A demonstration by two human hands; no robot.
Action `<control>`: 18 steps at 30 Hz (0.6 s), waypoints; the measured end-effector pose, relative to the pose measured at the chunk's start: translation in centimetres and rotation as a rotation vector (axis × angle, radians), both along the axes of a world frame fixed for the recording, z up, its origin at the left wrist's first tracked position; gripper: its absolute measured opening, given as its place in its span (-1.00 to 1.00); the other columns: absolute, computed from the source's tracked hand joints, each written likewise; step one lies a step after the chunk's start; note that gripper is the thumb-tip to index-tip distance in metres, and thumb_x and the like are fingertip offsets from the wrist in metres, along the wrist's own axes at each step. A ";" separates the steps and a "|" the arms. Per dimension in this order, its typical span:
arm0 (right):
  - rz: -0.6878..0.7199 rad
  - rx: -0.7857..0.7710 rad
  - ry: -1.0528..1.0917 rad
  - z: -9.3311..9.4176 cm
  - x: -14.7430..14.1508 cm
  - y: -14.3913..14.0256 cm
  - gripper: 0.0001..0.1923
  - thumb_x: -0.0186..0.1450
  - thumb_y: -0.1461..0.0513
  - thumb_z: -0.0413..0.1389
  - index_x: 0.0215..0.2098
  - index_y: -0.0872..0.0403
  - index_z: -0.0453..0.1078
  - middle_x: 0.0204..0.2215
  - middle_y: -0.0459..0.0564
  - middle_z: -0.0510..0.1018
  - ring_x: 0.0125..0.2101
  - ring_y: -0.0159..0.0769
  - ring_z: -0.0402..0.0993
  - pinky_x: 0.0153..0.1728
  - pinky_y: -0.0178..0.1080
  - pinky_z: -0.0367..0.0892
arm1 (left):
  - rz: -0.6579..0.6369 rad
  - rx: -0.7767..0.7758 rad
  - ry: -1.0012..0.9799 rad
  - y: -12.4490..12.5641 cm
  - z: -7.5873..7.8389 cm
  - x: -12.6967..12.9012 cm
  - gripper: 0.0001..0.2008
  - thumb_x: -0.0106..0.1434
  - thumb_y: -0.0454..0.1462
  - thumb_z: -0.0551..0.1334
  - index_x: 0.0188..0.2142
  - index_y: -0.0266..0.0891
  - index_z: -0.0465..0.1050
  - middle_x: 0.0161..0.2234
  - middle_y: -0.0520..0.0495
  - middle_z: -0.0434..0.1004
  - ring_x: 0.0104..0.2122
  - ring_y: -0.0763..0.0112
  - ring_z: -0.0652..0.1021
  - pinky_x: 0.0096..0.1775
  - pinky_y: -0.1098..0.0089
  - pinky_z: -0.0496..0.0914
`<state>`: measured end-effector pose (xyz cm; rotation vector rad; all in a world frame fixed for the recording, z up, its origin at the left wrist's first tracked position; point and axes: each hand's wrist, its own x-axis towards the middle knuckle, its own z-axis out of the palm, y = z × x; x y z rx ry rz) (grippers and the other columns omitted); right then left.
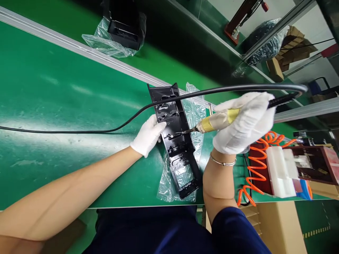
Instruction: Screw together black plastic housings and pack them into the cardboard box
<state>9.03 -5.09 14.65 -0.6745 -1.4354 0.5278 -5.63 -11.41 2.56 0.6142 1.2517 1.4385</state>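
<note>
The right hand (242, 121), gloved, has its grip wrapped closed round a powered screwdriver (217, 120) whose tip points left onto the middle of the black plastic panel (176, 137); the panel's long axis runs away from the person, crosswise to the tool. The left hand (148, 135), fingers loosely curled, presses the panel's left edge, holding nothing. The panel lies on a clear bag (194, 113) on the green surface (53, 95), beside an orange coiled hose (254, 169).

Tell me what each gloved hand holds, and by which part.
The right hand grips a corded yellow-and-silver electric screwdriver around its barrel. The left hand holds nothing; its fingers press the left edge of the long black plastic panel.
</note>
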 end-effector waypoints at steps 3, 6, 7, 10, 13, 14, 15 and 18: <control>0.005 0.006 -0.001 -0.4 0.0 0.3 -0.67 0.49 0.01 0.09 -0.33 0.03 0.26 -0.50 -0.23 0.34 -0.59 -0.51 0.46 -0.55 -0.39 0.34 | -0.023 -0.008 0.014 0.0 -0.2 -0.1 -0.73 0.07 -0.24 0.38 -0.20 -0.19 0.50 -0.29 -0.06 0.58 -0.20 0.13 0.60 -0.23 0.27 0.55; -0.031 -0.017 -0.045 -0.6 0.0 0.3 -0.67 0.53 -0.03 -0.01 -0.28 -0.01 0.26 -0.49 -0.20 0.35 -0.57 -0.42 0.48 -0.48 -0.30 0.42 | -0.023 -0.006 0.005 0.0 -0.2 -0.1 -0.71 0.07 -0.24 0.38 -0.18 -0.18 0.50 -0.29 -0.06 0.57 -0.20 0.12 0.60 -0.21 0.27 0.54; -0.055 -0.026 -0.065 -0.7 0.0 0.3 -0.66 0.54 -0.04 -0.06 -0.27 -0.02 0.24 -0.49 -0.20 0.34 -0.57 -0.40 0.49 -0.46 -0.28 0.43 | -0.024 -0.006 0.007 0.0 -0.1 -0.1 -0.71 0.08 -0.24 0.38 -0.18 -0.18 0.49 -0.28 -0.06 0.57 -0.19 0.12 0.59 -0.20 0.27 0.54; -0.092 -0.031 -0.093 -0.7 -0.1 0.2 -0.66 0.55 -0.05 -0.08 -0.27 -0.03 0.21 -0.50 -0.19 0.34 -0.58 -0.39 0.47 -0.47 -0.26 0.39 | -0.038 -0.009 0.038 0.0 0.3 -0.1 -0.76 0.09 -0.22 0.35 -0.22 -0.19 0.48 -0.30 -0.05 0.55 -0.20 0.13 0.58 -0.23 0.28 0.52; -0.081 -0.011 -0.081 -0.7 -0.1 0.2 -0.70 0.53 -0.03 -0.01 -0.28 -0.04 0.21 -0.51 -0.20 0.32 -0.59 -0.39 0.45 -0.50 -0.27 0.35 | -0.036 -0.027 0.070 0.0 0.6 -0.1 -0.79 0.11 -0.21 0.34 -0.25 -0.19 0.46 -0.34 -0.05 0.52 -0.21 0.12 0.56 -0.27 0.29 0.51; -0.091 -0.013 -0.087 -0.7 -0.1 0.2 -0.70 0.53 -0.03 -0.01 -0.27 -0.05 0.21 -0.51 -0.20 0.31 -0.57 -0.38 0.46 -0.48 -0.26 0.36 | -0.034 -0.023 0.070 0.0 0.6 -0.1 -0.79 0.11 -0.22 0.34 -0.25 -0.20 0.46 -0.33 -0.05 0.52 -0.20 0.11 0.56 -0.26 0.28 0.51; -0.113 -0.020 -0.104 -0.8 -0.1 0.2 -0.68 0.53 -0.06 -0.04 -0.26 -0.05 0.20 -0.51 -0.19 0.31 -0.54 -0.36 0.49 -0.45 -0.25 0.38 | -0.033 -0.012 0.061 0.0 0.5 -0.1 -0.77 0.11 -0.22 0.35 -0.23 -0.20 0.47 -0.32 -0.05 0.53 -0.18 0.11 0.57 -0.24 0.28 0.52; -0.180 -0.076 -0.213 -0.9 0.2 0.1 -0.58 0.53 -0.17 -0.14 -0.20 -0.05 0.22 -0.48 -0.15 0.34 -0.41 -0.29 0.59 -0.34 -0.20 0.47 | -0.040 0.032 0.020 0.0 0.3 -0.1 -0.72 0.10 -0.25 0.36 -0.17 -0.20 0.49 -0.30 -0.06 0.55 -0.15 0.10 0.58 -0.18 0.26 0.54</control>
